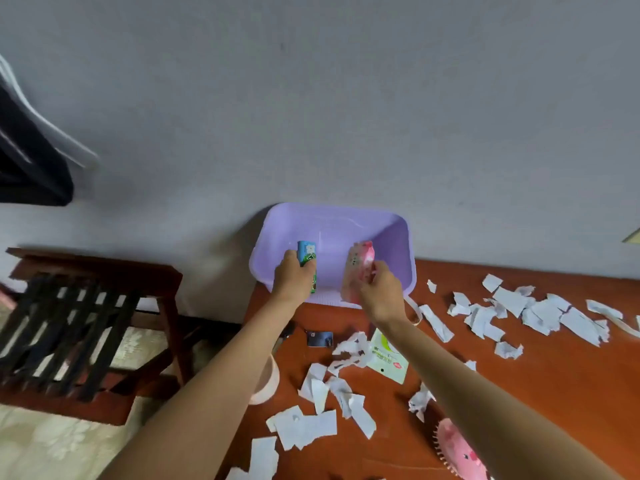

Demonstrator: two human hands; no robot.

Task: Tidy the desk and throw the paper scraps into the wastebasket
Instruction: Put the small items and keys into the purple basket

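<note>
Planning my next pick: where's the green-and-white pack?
In the head view, the pack lies on the desk, partly under the right forearm, scraps at its left.

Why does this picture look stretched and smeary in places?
Head view: the wide-angle lens stretches the forearms and slants the desk; the dark object at upper left is smeared by motion; the blue-green pack in the left hand and pink pack in the right hand look soft; light is flat, with a faint shadow beside the purple basket.
</note>
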